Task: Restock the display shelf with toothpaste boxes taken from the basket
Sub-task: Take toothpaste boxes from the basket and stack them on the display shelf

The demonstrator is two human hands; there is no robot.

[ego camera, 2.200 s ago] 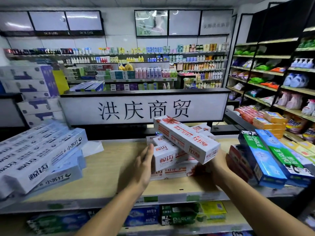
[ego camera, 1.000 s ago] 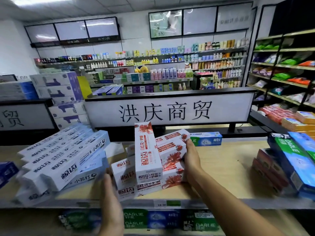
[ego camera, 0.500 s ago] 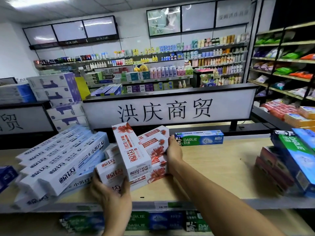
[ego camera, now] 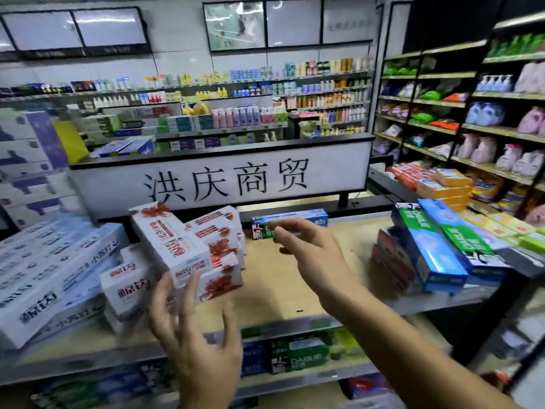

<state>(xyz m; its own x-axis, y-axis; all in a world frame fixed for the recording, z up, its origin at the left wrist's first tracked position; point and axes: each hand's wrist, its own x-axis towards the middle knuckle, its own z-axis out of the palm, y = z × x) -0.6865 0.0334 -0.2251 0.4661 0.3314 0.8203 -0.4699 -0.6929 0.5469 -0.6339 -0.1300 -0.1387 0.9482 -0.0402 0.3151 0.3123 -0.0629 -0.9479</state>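
left hand (ego camera: 200,335) spread, empty; right hand (ego camera: 309,252) loosely open, empty | red-and-white toothpaste boxes (ego camera: 188,249) heaped on display shelf (ego camera: 295,284), top one askew | likely next: square heap with flat palms; basket unseen

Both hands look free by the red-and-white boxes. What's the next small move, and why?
Probably nudge the top red-and-white box straight with the left hand: it lies slanted across the stack beneath it, and that open hand hovers just in front of it. The right hand is open too, holding nothing, farther right over the display shelf.
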